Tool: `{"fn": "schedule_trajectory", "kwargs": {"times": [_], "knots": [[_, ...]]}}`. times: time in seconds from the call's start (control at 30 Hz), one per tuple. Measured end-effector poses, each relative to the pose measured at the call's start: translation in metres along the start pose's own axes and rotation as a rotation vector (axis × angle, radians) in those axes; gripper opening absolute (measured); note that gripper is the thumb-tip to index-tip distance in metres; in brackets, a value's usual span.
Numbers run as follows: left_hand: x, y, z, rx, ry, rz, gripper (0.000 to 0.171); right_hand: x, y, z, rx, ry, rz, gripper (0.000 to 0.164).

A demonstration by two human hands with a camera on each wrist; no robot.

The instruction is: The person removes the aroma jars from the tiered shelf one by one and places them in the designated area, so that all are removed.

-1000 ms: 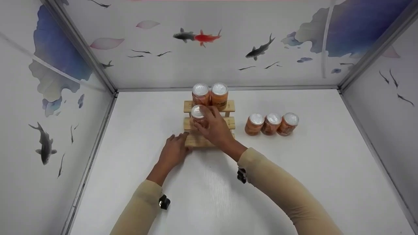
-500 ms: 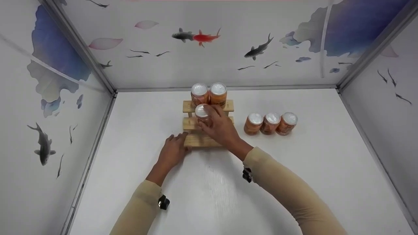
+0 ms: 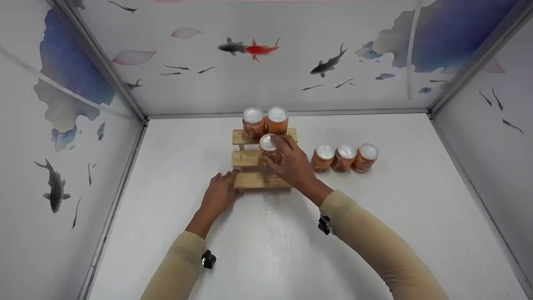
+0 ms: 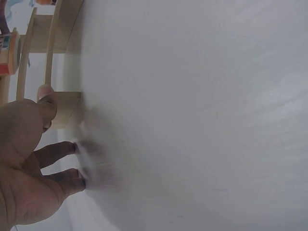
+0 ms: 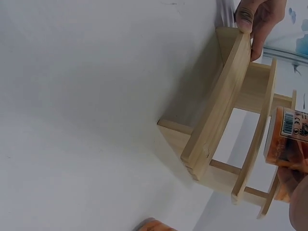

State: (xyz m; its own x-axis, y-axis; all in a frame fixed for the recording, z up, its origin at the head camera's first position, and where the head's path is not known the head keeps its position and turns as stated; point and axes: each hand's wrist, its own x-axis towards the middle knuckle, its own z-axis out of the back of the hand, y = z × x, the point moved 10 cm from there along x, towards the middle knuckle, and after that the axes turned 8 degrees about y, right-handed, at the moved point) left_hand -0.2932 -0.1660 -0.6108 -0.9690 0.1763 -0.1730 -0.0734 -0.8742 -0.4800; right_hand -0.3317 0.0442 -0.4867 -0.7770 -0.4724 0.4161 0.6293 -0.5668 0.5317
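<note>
In the head view, an orange jar (image 3: pixel 267 143) with a silvery lid is held upright between the thumb and fingers of the right hand (image 3: pixel 293 166), at the right part of the middle shelf of a wooden rack (image 3: pixel 260 180). The rack's left end is gripped at the lowest shelf by the left hand (image 3: pixel 220 192). Two jars (image 3: pixel 254 125) are borne side by side on the top shelf; three jars (image 3: pixel 344 159) are lined up on the white table (image 3: pixel 250 250), right of the rack.

In the left wrist view, the lowest shelf's edge is touched by the thumb (image 4: pixel 46 100).

In the right wrist view, a barcode (image 5: pixel 288 123) is shown on the held jar; whether the shelf is touched by its base cannot be told.
</note>
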Motion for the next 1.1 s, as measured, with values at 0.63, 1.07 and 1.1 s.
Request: {"fn": "schedule_trajectory", "kwargs": {"times": [0.63, 1.07, 1.1], "knots": [[-0.001, -0.002, 0.000, -0.016, 0.019, -0.001, 0.065, -0.028, -0.021, 0.033, -0.055, -0.058, 0.009, 0.062], [0.000, -0.004, 0.001, 0.004, 0.005, -0.025, 0.065, -0.051, -0.038, 0.053, -0.121, -0.049, -0.031, 0.064], [0.000, -0.004, 0.002, 0.003, 0.001, -0.030, 0.065, -0.053, -0.039, 0.054, -0.118, -0.052, -0.029, 0.063]]}}
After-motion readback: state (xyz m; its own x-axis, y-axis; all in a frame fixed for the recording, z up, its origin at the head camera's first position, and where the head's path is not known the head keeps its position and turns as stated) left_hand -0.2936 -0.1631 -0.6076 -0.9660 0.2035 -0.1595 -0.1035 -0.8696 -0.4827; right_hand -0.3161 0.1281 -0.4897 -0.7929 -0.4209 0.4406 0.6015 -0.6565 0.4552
